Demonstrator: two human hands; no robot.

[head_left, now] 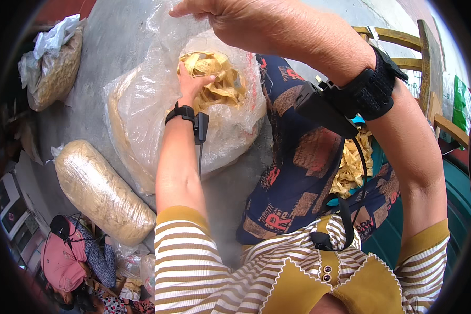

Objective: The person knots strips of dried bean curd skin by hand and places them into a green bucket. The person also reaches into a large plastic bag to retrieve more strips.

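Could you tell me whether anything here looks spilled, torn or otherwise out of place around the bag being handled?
Nothing stands out. The left hand reaches into the open clear plastic bag of pale yellow strips, while the right hand holds its mouth up. No strips lie on the grey floor. The sealed bag alongside looks intact.

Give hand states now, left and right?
Left hand: inside the clear plastic bag, closed on pale yellow strips.
Right hand: gripping the bag's top edge.
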